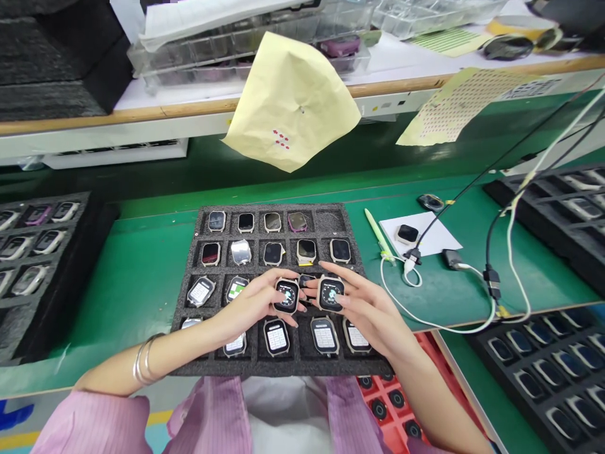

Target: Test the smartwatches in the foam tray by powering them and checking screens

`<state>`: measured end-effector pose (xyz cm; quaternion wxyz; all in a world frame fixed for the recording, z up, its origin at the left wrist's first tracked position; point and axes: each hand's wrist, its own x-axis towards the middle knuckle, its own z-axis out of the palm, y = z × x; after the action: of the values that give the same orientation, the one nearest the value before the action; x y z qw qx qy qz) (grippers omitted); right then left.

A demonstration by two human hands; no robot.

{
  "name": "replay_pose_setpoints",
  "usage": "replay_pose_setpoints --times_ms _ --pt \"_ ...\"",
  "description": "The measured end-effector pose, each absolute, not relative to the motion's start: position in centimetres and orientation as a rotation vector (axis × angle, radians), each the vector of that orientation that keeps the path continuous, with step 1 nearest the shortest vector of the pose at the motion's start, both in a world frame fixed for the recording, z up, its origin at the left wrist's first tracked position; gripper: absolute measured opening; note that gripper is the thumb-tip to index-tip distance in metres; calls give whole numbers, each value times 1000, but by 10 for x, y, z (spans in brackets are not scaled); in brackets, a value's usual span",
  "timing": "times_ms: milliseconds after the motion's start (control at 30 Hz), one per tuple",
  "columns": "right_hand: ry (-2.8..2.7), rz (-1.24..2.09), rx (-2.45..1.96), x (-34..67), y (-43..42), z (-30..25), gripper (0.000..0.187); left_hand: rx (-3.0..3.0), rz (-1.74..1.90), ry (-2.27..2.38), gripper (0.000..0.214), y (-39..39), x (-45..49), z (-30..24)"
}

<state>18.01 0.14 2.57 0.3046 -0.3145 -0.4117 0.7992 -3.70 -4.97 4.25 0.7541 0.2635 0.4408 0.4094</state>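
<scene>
My left hand is closed on a strapless smartwatch, its screen lit with a dial. In my right hand is a second smartwatch with a similar lit dial, the thumb over part of its screen. Both are held side by side above a black foam tray of square compartments. Several watch bodies lie in the tray: the back rows have dark screens, such as the watch, while front ones, such as the watch, show white screens. My hands and forearms hide some compartments.
Right of the tray lie a green pen, a white paper with a watch body, and cables. More foam trays stand left and right. Yellow paper hangs from the shelf edge.
</scene>
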Motion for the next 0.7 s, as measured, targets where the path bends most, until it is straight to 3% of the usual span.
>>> replay_pose_setpoints --times_ms 267,467,700 --pt "-1243 1963 -930 179 -5 33 51 634 913 955 42 -51 -35 42" --pt "-1246 1974 -930 179 -8 37 46 668 905 957 40 -51 -34 44" --pt "-1117 2081 -869 180 -9 42 54 1034 908 1053 31 -53 -37 34"
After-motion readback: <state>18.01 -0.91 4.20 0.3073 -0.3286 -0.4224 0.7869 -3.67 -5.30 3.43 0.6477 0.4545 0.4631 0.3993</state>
